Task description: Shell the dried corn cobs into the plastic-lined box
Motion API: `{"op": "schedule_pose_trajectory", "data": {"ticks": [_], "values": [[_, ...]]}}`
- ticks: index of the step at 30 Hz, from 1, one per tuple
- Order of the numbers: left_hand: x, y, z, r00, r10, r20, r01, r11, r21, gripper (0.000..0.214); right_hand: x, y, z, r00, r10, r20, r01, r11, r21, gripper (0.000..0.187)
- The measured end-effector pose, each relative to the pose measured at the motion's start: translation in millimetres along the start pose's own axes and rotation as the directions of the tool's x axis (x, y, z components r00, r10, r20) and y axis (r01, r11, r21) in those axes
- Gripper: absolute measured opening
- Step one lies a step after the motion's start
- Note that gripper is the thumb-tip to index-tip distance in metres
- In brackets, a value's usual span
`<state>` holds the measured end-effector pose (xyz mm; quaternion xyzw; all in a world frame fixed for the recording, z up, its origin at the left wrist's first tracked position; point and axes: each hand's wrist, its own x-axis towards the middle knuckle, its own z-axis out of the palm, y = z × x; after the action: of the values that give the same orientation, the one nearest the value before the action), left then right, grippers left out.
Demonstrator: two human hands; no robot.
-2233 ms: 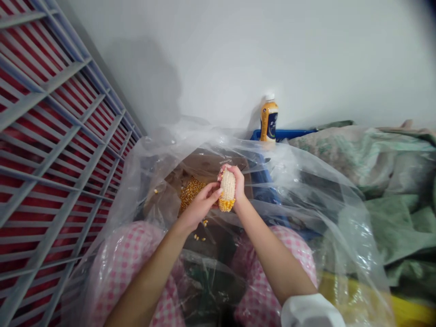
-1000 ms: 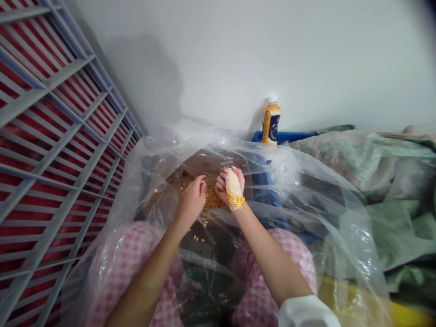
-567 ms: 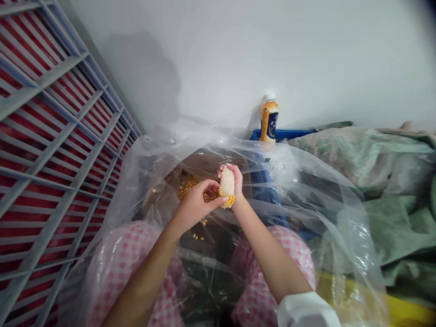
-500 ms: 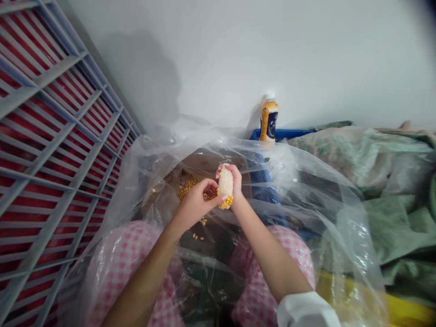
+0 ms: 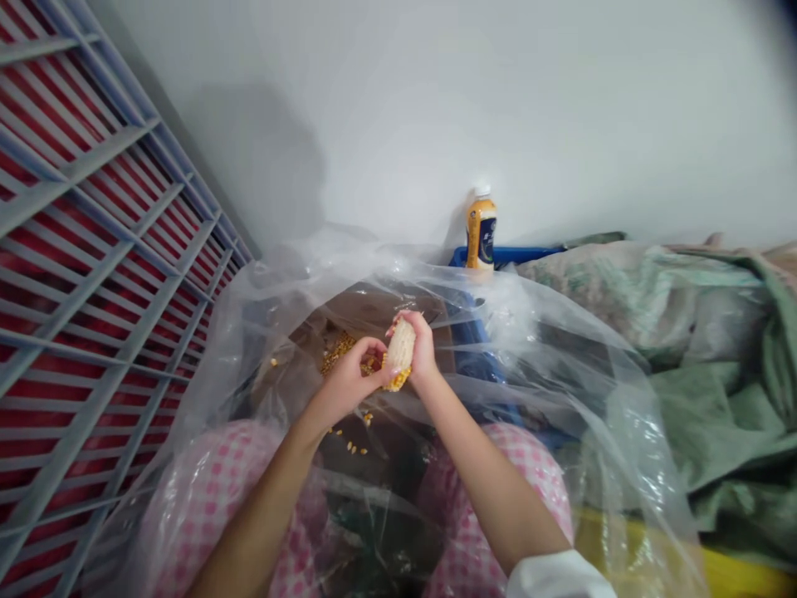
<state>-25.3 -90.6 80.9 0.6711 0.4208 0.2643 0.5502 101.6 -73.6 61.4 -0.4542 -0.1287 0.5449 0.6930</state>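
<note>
- Head view: a pale, largely stripped corn cob [image 5: 401, 347], yellow kernels left around its lower end, sits between both hands above the lap.
- The right hand [image 5: 422, 349] wraps around the cob, holding it.
- The left hand [image 5: 345, 380] is curled narrow, its thumb against the kernelled end.
- Loose yellow corn kernels [image 5: 336, 355] lie heaped just left of the hands, with a few scattered nearer the lap.
- Clear plastic sheeting [image 5: 560, 390] drapes over pink gingham trousers [image 5: 491, 507].
- Farther off, an orange-labelled plastic bottle [image 5: 481, 232] stands against a white wall [image 5: 498, 108], above a blue crate rim [image 5: 504, 256].
- Green woven sacks [image 5: 697, 332] lie right; a grey-and-red slatted rack [image 5: 93, 249] stands left.
</note>
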Motion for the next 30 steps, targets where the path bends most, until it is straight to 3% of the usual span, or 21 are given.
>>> {"op": "schedule_pose_trajectory", "data": {"ticks": [3, 6, 10, 14, 17, 20, 22, 23, 25, 27, 28, 30], "values": [[5.3, -8.0, 5.0, 0.996, -0.025, -0.087, 0.025, 1.000, -0.010, 0.027, -2.8, 4.0, 0.4, 1.000, -0.022, 0.008, 0.022, 0.999, 0.026, 0.014], [7.8, -4.0, 1.6, 0.991, -0.069, -0.117, 0.061, 0.996, -0.066, 0.035, -1.4, 4.6, -0.1, 1.000, -0.015, -0.012, 0.015, 0.999, 0.040, 0.014], [2.7, 8.1, -8.2, 0.996, -0.043, -0.082, 0.043, 0.999, 0.004, 0.038, 2.7, -1.0, -1.2, 0.993, -0.049, -0.107, 0.053, 0.998, 0.033, 0.016], [2.9, -0.5, -3.1, 1.000, 0.007, -0.001, -0.006, 0.995, 0.101, 0.035, 3.5, -1.4, -0.3, 0.990, -0.093, -0.109, 0.091, 0.996, -0.023, 0.016], [6.3, -9.4, 2.6, 0.996, -0.003, -0.091, 0.018, 0.987, 0.161, 0.032, 2.9, 1.7, 0.5, 0.987, -0.143, -0.079, 0.139, 0.988, -0.063, 0.015], [-1.2, 2.0, -6.9, 0.974, 0.020, -0.226, 0.030, 0.976, 0.214, 0.042, 3.0, -0.1, -0.4, 0.983, -0.168, -0.071, 0.158, 0.980, -0.119, 0.015], [-14.7, 20.9, -22.4, 0.943, 0.096, -0.319, -0.020, 0.972, 0.233, 0.044, 3.8, -5.1, -1.8, 0.980, -0.178, -0.094, 0.165, 0.978, -0.129, 0.016], [-22.5, 31.2, -31.3, 0.916, 0.141, -0.375, -0.052, 0.970, 0.238, 0.033, 4.1, -8.3, -2.4, 0.978, -0.176, -0.109, 0.163, 0.979, -0.122, 0.016], [-36.2, 47.6, -47.2, 0.822, 0.236, -0.519, -0.135, 0.965, 0.225, 0.014, 4.3, -14.6, -3.2, 0.978, -0.162, -0.129, 0.150, 0.984, -0.096, 0.016], [-43.1, 53.4, -56.9, 0.747, 0.293, -0.597, -0.189, 0.954, 0.232, 0.016, 3.4, -19.3, -3.2, 0.983, -0.129, -0.133, 0.121, 0.990, -0.069, 0.015], [-43.4, 51.9, -58.6, 0.757, 0.306, -0.578, -0.189, 0.948, 0.255, 0.014, 2.6, -20.9, -3.1, 0.985, -0.104, -0.134, 0.097, 0.994, -0.055, 0.015], [-39.0, 42.7, -56.2, 0.855, 0.277, -0.439, -0.147, 0.940, 0.307, 0.015, 0.6, -22.7, -2.6, 0.989, -0.030, -0.141, 0.028, 0.999, -0.017, 0.016]]}}
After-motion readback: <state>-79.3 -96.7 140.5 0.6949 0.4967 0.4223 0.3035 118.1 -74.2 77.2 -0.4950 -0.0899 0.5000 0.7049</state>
